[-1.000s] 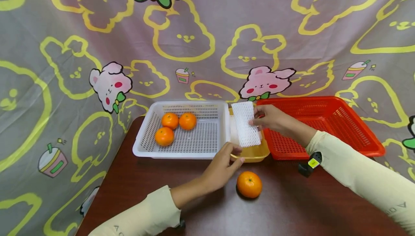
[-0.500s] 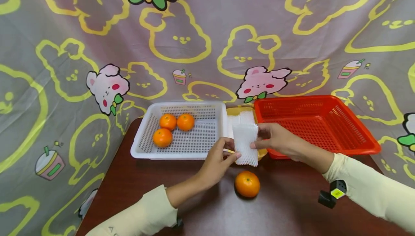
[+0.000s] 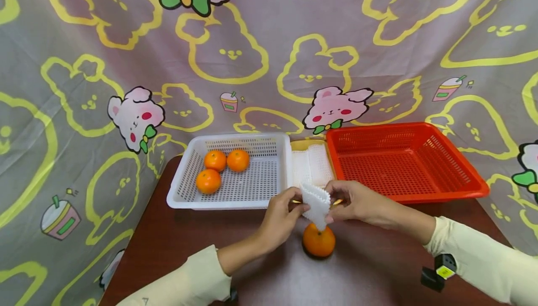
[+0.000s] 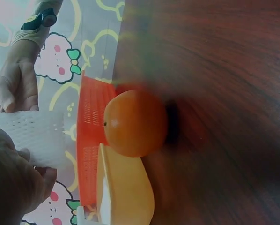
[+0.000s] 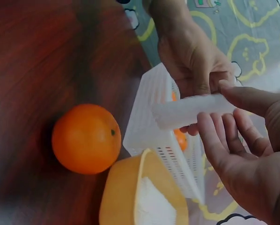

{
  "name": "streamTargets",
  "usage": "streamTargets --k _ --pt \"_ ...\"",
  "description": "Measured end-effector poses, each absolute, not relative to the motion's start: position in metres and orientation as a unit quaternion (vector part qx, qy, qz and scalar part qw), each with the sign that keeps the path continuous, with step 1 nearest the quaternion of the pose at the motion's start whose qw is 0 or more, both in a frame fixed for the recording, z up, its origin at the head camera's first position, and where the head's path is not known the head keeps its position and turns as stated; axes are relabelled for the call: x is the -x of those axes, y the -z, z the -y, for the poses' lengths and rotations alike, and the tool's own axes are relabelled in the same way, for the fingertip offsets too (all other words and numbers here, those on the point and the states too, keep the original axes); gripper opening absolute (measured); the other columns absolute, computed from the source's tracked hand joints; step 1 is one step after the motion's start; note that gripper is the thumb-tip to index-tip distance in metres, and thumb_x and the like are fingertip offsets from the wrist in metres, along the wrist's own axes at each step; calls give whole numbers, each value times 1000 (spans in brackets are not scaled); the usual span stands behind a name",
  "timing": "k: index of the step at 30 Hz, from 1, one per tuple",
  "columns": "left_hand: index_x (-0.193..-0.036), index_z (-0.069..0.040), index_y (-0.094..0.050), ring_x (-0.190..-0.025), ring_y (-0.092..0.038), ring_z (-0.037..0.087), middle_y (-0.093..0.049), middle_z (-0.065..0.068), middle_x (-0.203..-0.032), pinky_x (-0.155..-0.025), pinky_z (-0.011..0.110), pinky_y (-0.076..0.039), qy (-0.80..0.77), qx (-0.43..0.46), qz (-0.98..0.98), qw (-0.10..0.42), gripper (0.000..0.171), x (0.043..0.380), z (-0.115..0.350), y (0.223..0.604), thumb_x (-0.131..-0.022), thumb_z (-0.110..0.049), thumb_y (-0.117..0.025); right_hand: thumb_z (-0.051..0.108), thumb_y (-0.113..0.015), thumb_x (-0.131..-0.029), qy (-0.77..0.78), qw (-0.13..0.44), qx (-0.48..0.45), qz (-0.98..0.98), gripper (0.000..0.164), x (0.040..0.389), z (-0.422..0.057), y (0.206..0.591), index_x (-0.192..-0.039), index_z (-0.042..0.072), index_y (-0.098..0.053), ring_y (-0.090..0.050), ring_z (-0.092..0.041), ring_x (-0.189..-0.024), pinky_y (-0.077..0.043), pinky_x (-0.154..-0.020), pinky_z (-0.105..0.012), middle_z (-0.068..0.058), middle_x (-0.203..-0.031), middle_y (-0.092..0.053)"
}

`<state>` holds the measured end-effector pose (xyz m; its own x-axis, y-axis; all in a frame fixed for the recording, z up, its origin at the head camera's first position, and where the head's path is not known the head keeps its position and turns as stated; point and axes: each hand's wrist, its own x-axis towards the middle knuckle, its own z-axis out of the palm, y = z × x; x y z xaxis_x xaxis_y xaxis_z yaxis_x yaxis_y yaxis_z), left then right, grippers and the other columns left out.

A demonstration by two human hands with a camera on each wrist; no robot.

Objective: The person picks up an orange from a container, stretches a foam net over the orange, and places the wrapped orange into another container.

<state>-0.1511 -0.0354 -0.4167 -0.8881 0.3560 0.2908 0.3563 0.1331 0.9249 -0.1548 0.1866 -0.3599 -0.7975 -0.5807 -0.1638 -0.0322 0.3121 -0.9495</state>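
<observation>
Both hands hold a white foam net sleeve (image 3: pixel 315 205), its serrated mouth turned up and slightly parted. My left hand (image 3: pixel 277 219) pinches its left edge between thumb and fingers. On the opposite edge, my right hand (image 3: pixel 357 203) grips it the same way, as the right wrist view also shows with the sleeve (image 5: pixel 194 110) between the two hands. An orange mandarin (image 3: pixel 319 241) with a green stem spot rests on the table just below and in front of the sleeve. Apart from the sleeve, the mandarin (image 5: pixel 86 138) stands alone on the wood.
A white basket (image 3: pixel 229 203) at the back left contains 3 mandarins (image 3: pixel 208 181). Between it and a red basket (image 3: pixel 420 196) sits a yellow container (image 3: pixel 303 145) with more foam nets (image 3: pixel 312 162). A patterned cloth (image 3: pixel 260 63) hangs behind the dark wooden table (image 3: pixel 176 240).
The right hand has brought the foam net from over the yellow container toward the front. The left hand has taken its other edge, and the sleeve's mouth has parted above the mandarin.
</observation>
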Motion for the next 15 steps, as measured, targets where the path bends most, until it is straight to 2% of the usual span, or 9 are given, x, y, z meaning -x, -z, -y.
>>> streamTargets --k 4,7,12,15 --pt "-99 -2 -63 -89 -69 17 -68 13 -96 -72 32 -58 626 236 743 12 12 150 34 420 -87 -1 -66 8 -72 -84 574 280 187 -746 34 152 -189 367 -111 -2 -52 -62 -30 -97 -56 -82 -31 -18 -104 -60" --pt "-102 -4 -64 -92 -67 14 -68 11 -99 -78 30 -57 624 239 744 28 16 150 34 422 -86 0 -66 9 -68 -87 597 282 142 -738 32 151 -188 374 -111 -6 -53 -63 -28 -97 -56 -84 -34 -17 -105 -60" --pt "-104 -6 -66 -97 -62 13 -68 6 -104 -84 26 -55 613 251 747 59 20 152 32 421 -86 4 -64 24 -71 -87 607 290 73 -736 45 150 -184 383 -117 -6 -55 -63 -23 -100 -54 -88 -34 -14 -112 -61" --pt "-104 -2 -66 -98 -62 15 -68 9 -104 -83 26 -55 611 265 742 70 19 152 29 418 -87 5 -63 28 -68 -89 616 303 70 -723 51 149 -183 387 -124 -6 -53 -63 -21 -103 -52 -93 -36 -14 -116 -63"
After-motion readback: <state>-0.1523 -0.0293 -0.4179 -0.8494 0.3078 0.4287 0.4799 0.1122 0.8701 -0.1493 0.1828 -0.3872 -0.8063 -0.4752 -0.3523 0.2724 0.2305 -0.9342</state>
